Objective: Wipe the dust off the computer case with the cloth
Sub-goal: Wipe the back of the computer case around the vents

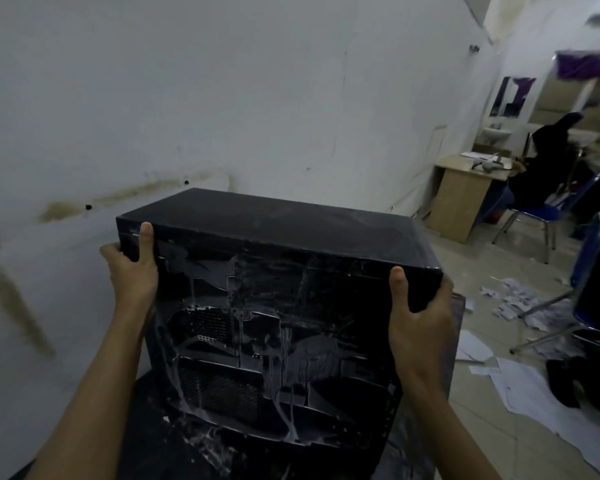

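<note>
A black computer case [278,306] fills the middle of the view, held up close in front of the person, its near face streaked with grey dust and stringy cobwebs over vent grilles and slots. Its flat top, hazed with dust, runs away toward the far right. Below it lies a dark surface [160,441] flecked with pale debris; whether the case rests on it or is lifted clear cannot be told. No cloth can be made out. Behind the case and to the left stands a white wall [222,98], marked with brownish smears and small dark holes. To the far right the room opens out: a light wooden desk [459,199] with papers on top, a seated person in dark clothes [548,161] beside it, and a blue chair [551,209] with metal legs. A second blue chair [586,271] stands nearer on the right. White papers [520,303] lie scattered over the pale tiled floor [482,258] to the right of the case, with larger sheets nearer. Far back, a basin and a mirror hang on the wall. The left hand [132,268] grips the case's upper left corner, thumb laid upright on the near face, the other fingers wrapped round the left side out of sight. The right hand [420,313] clamps the upper right corner in the same way, thumb pointing up on the near face, fingers curled round the right side. Both forearms reach up from the lower edge.
</note>
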